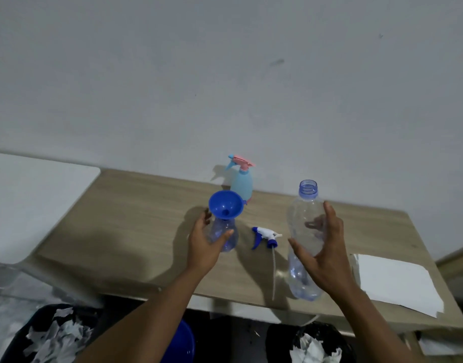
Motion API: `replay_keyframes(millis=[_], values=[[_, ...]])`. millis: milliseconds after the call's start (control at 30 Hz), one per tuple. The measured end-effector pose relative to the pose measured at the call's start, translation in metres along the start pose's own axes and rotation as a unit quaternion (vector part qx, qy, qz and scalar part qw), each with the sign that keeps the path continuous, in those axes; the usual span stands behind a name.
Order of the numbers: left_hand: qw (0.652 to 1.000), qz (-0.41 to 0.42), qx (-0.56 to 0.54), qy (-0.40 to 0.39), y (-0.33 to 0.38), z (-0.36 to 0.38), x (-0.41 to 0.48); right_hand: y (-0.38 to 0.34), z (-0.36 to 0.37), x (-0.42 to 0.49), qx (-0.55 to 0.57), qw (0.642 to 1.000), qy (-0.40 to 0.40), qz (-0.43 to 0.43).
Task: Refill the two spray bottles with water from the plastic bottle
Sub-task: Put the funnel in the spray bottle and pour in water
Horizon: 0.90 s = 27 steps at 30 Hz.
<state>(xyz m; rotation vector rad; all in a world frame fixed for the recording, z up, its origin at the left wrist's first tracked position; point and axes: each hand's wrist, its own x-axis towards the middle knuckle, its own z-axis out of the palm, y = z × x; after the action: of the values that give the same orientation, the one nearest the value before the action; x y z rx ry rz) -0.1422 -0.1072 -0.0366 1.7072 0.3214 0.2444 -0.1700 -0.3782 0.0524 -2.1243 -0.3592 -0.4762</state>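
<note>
1. The table (136, 231) has bare wood on its left part. Its far edge meets the wall, and its near edge runs above two dark bins of torn paper (55, 334).
2. The left hand (202, 247) holds the clear spray bottle (229, 244), thumb in front and fingers behind. One blue funnel (225, 204) sits in its neck.
3. The second of the two spray bottles, light blue with a pink trigger (242, 183), stands far, against the wall.
4. One loose white-and-blue spray head (267, 235) lies between the hands.
5. One plastic bottle (301, 210), clear and uncapped, stands upright near the near edge. The right hand (327, 255) is spread wide around it; I cannot tell whether it grips.
6. One white sheet (395, 281) overhangs the near right edge.
</note>
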Motion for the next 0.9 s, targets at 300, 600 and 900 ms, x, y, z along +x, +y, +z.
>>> replay_keyframes(millis=[300,600,900], values=[[0.994,0.063,-0.055,-0.066,0.017,-0.003,0.014,-0.026,0.018,0.008,-0.029,0.999,0.019,0.035],[0.991,0.094,-0.050,-0.081,0.032,-0.011,0.017,-0.030,0.025,0.009,-0.108,0.992,-0.042,0.046],[0.990,0.095,-0.020,-0.098,0.033,-0.013,0.023,-0.044,0.026,0.019,-0.172,0.975,-0.135,0.030]])
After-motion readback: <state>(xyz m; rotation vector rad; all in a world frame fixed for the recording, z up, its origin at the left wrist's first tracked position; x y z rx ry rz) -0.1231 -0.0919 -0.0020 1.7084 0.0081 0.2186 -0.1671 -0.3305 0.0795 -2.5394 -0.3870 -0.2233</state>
